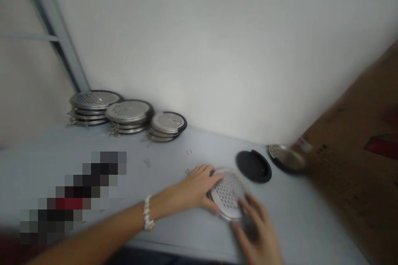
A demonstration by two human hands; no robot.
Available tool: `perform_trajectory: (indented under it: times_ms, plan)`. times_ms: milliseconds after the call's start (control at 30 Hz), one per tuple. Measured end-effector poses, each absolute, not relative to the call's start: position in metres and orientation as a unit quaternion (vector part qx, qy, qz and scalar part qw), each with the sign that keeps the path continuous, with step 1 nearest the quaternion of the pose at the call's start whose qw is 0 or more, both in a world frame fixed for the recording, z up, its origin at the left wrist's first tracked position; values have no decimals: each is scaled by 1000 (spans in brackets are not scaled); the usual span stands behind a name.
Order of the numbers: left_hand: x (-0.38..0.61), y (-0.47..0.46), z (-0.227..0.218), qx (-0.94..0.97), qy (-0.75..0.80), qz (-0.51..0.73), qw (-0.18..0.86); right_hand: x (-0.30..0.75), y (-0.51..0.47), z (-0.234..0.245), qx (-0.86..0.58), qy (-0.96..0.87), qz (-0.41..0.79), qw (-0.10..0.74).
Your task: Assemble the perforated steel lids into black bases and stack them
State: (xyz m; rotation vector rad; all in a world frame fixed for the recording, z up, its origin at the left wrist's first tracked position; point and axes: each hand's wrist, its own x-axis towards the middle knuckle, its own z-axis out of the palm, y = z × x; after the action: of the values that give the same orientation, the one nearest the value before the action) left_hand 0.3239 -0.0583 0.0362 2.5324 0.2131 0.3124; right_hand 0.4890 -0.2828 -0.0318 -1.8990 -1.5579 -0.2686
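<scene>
right hand [256, 234], left hand [197, 186] gripping perforated disc [228, 195]

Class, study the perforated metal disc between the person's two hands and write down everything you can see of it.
The perforated metal disc is round and silvery, with a plain rim around a face pierced by rows of small oblong slots. It looks like thin steel and is slightly blurred. It sits low over the pale grey tabletop, tilted a little; whether it touches the top is hard to tell. The left hand grips its upper left edge, and the fingers of the right hand reach its lower right edge. A black round lid lies just beyond it.
</scene>
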Motion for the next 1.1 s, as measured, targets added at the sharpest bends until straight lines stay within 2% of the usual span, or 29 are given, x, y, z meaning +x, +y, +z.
perform_trajectory:
  times_ms: [233, 367, 533, 633, 733, 800, 967, 1100]
  plan:
    - [332, -49, 40, 964, 61, 114, 234, 481, -271, -16, -740, -554, -76, 373]
    - [337, -47, 33, 970, 27, 129, 203, 478, -274, -16, -742, -575, -75, 336]
    - [333, -52, 32, 979, 56, 104, 164, 478, -282, 1, -735, -607, -33, 300]
    - [328, -50, 39, 980, 89, 93, 149, 503, -274, 13, -752, -561, -26, 346]
    - [323, -44, 48, 978, 138, 77, 138, 551, -254, 15, -794, -421, -117, 423]
    - [321, -40, 54, 975, 157, 70, 137, 584, -237, 11, -814, -335, -101, 463]
    - [327, -32, 57, 972, 166, 75, 151, 621, -205, 14, -822, -303, -57, 478]
    - [334, -28, 51, 969, 160, 98, 158, 593, -204, 39, -806, -339, -114, 471]
